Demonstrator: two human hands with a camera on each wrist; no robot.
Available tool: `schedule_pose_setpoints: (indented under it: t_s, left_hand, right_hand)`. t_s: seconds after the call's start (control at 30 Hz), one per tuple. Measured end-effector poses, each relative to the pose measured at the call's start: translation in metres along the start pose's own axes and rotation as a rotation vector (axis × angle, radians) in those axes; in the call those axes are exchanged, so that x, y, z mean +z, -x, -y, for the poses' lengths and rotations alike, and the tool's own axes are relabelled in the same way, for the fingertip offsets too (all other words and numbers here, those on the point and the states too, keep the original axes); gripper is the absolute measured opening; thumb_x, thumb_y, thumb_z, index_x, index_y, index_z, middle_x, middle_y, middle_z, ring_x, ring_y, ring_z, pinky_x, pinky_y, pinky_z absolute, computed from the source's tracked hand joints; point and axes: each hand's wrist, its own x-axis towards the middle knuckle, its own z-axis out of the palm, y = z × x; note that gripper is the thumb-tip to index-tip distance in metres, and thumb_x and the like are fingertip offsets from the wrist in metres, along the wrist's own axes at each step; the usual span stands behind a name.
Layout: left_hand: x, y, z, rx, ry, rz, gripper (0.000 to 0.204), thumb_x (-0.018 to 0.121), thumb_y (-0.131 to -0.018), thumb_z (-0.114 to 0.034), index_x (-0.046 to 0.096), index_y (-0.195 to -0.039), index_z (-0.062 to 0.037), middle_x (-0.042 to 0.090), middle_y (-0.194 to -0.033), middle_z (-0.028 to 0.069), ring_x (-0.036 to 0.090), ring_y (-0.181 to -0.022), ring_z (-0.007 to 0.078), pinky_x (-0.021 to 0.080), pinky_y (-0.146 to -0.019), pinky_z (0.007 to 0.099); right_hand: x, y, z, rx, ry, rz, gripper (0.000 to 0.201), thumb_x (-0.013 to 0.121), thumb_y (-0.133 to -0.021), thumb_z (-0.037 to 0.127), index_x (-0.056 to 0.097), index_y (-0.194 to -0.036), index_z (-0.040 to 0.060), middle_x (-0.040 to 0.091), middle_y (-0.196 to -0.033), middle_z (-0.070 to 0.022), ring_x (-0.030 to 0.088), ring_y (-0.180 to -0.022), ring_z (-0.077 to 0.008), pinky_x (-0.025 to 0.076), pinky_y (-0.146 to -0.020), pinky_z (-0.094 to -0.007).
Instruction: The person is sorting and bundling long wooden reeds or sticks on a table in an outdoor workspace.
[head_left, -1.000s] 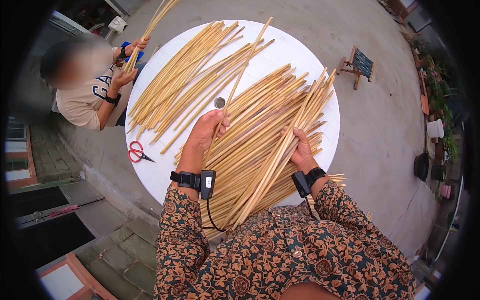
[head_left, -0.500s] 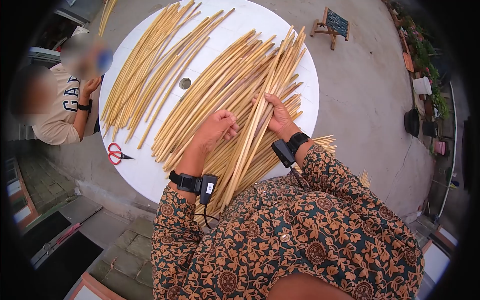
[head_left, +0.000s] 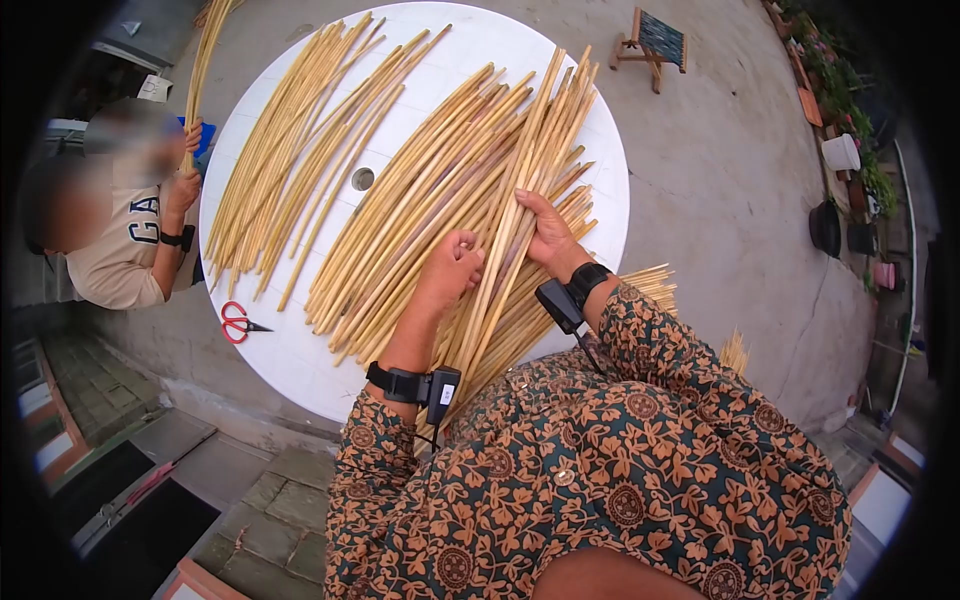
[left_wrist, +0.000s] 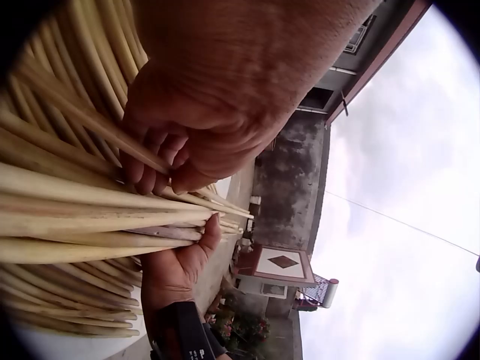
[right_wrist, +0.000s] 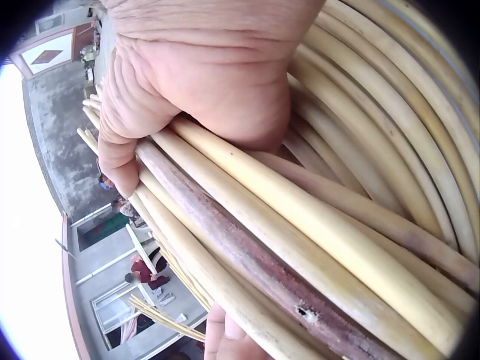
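Note:
In the head view my right hand (head_left: 548, 230) grips a slanting bundle of long yellowish canes (head_left: 545, 120), the thumb lying across its upper side. The right wrist view shows this bundle close up, with one purplish-brown cane (right_wrist: 247, 247) among the pale ones. My left hand (head_left: 455, 266) is just left of the bundle, over the wide pile of canes (head_left: 400, 205) on the table. Seen from the left wrist, its thumb and curled fingers pinch a single cane (left_wrist: 90, 116) next to the bundle.
Another group of canes (head_left: 290, 130) lies on the left of the round white table (head_left: 612, 165). Red-handled scissors (head_left: 236, 323) lie near its left edge. A person in a beige shirt (head_left: 125, 270) holds canes there. A folding stool (head_left: 655, 45) stands beyond.
The single cane my left hand held up is now out of it; that hand has moved right, against the bundle, and pinches another cane. My right hand keeps hold of the bundle.

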Motion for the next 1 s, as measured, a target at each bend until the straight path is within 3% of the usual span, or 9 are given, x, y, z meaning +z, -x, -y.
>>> schedule_pose_setpoints:
  t_s: [0.17,0.23,0.3,0.43,0.57,0.7,0.8,0.93,1.0]
  left_hand:
    - [-0.003,0.009,0.001,0.005,-0.048,-0.002,0.02,0.058,-0.088,-0.017,0.059,-0.095,0.0018,0.06,-0.073,0.008,0.053,-0.06,0.0144,0.045,-0.057,0.0276]
    - [-0.003,0.018,-0.006,0.191,-0.367,-0.049,0.026,0.058,-0.087,-0.023,0.06,-0.09,0.003,0.058,-0.07,0.0155,0.053,-0.06,0.023,0.044,-0.061,0.0343]
    - [-0.014,0.029,-0.018,0.152,-0.328,-0.051,0.028,0.056,-0.088,-0.027,0.061,-0.089,0.0009,0.058,-0.072,0.0194,0.053,-0.064,0.0307,0.044,-0.065,0.0384]
    - [-0.09,0.039,-0.041,0.13,-0.515,-0.33,0.03,0.053,-0.09,-0.029,0.063,-0.096,-0.0022,0.062,-0.08,0.0206,0.058,-0.072,0.036,0.045,-0.068,0.0418]
    - [-0.197,0.009,-0.063,0.237,-0.972,-0.732,0.029,0.045,-0.092,-0.026,0.06,-0.106,-0.0054,0.063,-0.096,0.0208,0.059,-0.088,0.0409,0.045,-0.076,0.05]
    - [-0.285,-0.036,-0.066,0.229,-1.118,-0.994,0.024,0.046,-0.092,-0.024,0.059,-0.098,-0.0052,0.063,-0.098,0.0188,0.059,-0.095,0.0369,0.045,-0.077,0.0507]
    - [-0.301,-0.043,-0.087,-0.029,-1.17,-1.035,0.021,0.047,-0.092,-0.019,0.059,-0.105,-0.0092,0.063,-0.103,0.0165,0.059,-0.1,0.0333,0.044,-0.08,0.0496]
    - [-0.299,-0.048,-0.085,0.041,-1.426,-1.269,0.027,0.051,-0.088,-0.014,0.055,-0.114,-0.0155,0.059,-0.108,0.0092,0.053,-0.106,0.0289,0.043,-0.081,0.0472]
    - [-0.288,-0.061,-0.087,0.301,-1.464,-1.207,0.026,0.053,-0.087,-0.015,0.055,-0.113,-0.0146,0.058,-0.107,0.0091,0.053,-0.105,0.0293,0.044,-0.081,0.0463]
  right_hand:
    - [-0.001,0.02,-0.001,-0.049,0.011,-0.085,0.036,0.066,-0.082,0.015,0.054,-0.112,-0.0013,0.064,-0.101,-0.014,0.063,-0.095,-0.0255,0.053,-0.088,-0.0436]
    - [0.007,0.027,-0.003,-0.046,0.009,-0.093,0.035,0.067,-0.082,0.015,0.055,-0.111,-0.001,0.064,-0.099,-0.0127,0.063,-0.096,-0.024,0.054,-0.088,-0.0431]
    - [0.021,0.031,-0.013,-0.075,0.007,-0.132,0.033,0.067,-0.082,0.014,0.056,-0.111,-0.0003,0.064,-0.1,-0.0126,0.063,-0.098,-0.0235,0.054,-0.088,-0.0437]
    - [0.03,0.034,-0.019,-0.04,-0.007,-0.112,0.035,0.067,-0.083,0.014,0.055,-0.111,-0.0013,0.063,-0.103,-0.0128,0.063,-0.099,-0.0241,0.056,-0.084,-0.0439]
    - [0.032,0.029,-0.016,-0.022,0.004,-0.09,0.036,0.067,-0.083,0.014,0.054,-0.112,-0.0026,0.063,-0.104,-0.0136,0.063,-0.099,-0.0252,0.057,-0.082,-0.0439]
    - [0.026,0.021,-0.011,-0.002,-0.002,-0.1,0.038,0.068,-0.082,0.014,0.053,-0.112,-0.0035,0.063,-0.104,-0.0141,0.063,-0.1,-0.0255,0.057,-0.082,-0.0439]
    - [0.025,0.015,-0.007,0.007,-0.013,-0.124,0.037,0.068,-0.082,0.013,0.054,-0.111,-0.0038,0.063,-0.103,-0.0143,0.063,-0.1,-0.0258,0.056,-0.083,-0.0431]
    - [0.032,0.016,-0.007,0.011,-0.008,-0.113,0.037,0.068,-0.081,0.013,0.055,-0.111,-0.0047,0.063,-0.103,-0.0151,0.063,-0.1,-0.0261,0.056,-0.084,-0.0418]
    - [0.035,0.017,-0.007,0.011,-0.014,-0.103,0.038,0.068,-0.081,0.012,0.054,-0.112,-0.005,0.064,-0.101,-0.0152,0.064,-0.099,-0.0262,0.056,-0.085,-0.041]
